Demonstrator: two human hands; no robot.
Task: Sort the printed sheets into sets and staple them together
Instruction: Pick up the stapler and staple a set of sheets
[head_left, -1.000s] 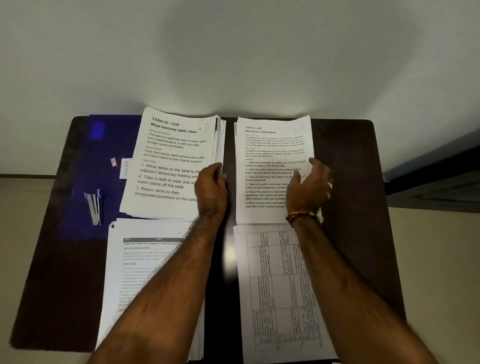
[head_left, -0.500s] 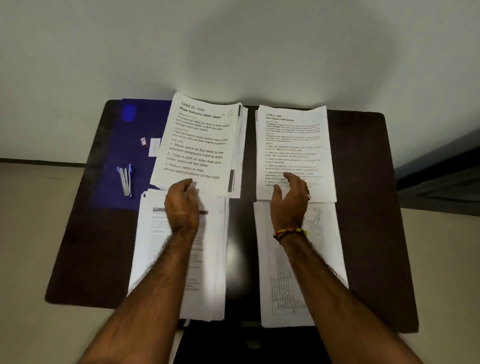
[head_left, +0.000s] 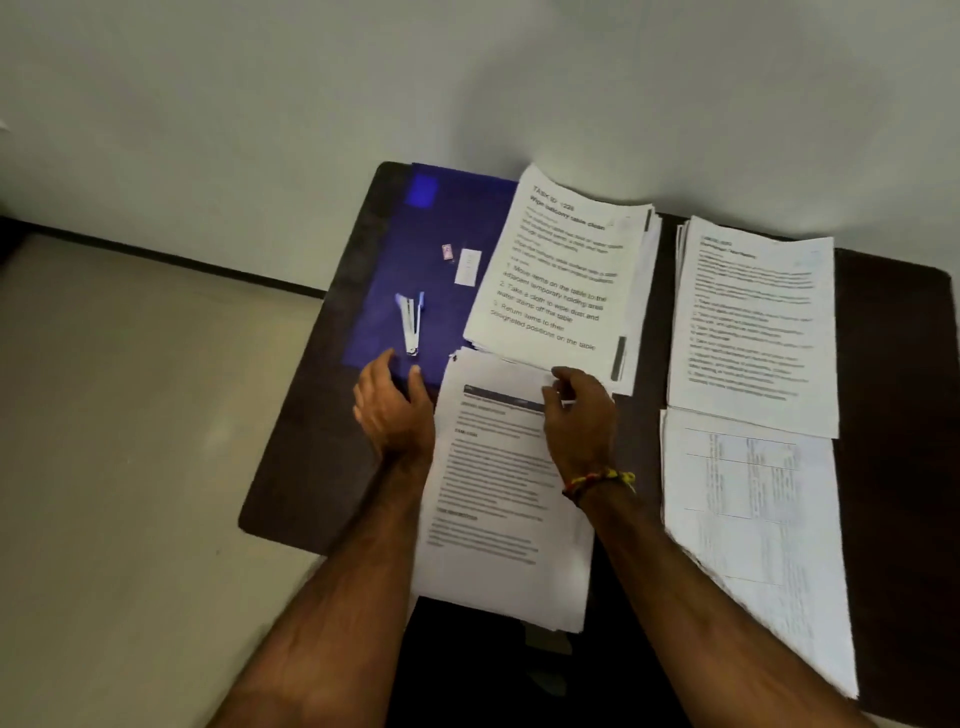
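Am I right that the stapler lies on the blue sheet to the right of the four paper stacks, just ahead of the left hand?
Not quite: the head view shows the stapler on the blue sheet to the left of the stacks, not the right. It does lie just ahead of the left hand.

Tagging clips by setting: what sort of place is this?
Probably an office or workroom corner: a small dark table against a bare wall, stacks of printed sheets, and a stapler.
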